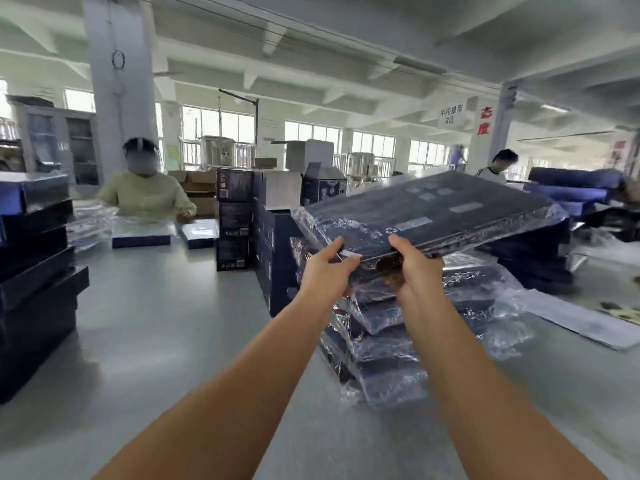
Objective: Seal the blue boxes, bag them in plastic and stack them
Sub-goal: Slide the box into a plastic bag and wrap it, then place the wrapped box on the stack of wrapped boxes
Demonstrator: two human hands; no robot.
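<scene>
A flat dark blue box in clear plastic, the bagged box (433, 213), is held tilted above a stack of bagged boxes (391, 344) on the grey table. My left hand (327, 268) grips its near edge at the left, thumb on top by a small white label. At the same edge, further right, my right hand (415, 268) holds the box with fingers curled under it. Loose plastic hangs from the box's left corner. The stack below holds several bagged boxes, their plastic ends sticking out toward me.
A pile of unbagged dark blue boxes (34, 271) stands at the left table edge. Upright blue cartons (273, 244) stand behind the stack. A person in a pale top (145, 195) works across the table, and another person (495, 168) stands far right. Loose plastic sheets (581, 320) lie right.
</scene>
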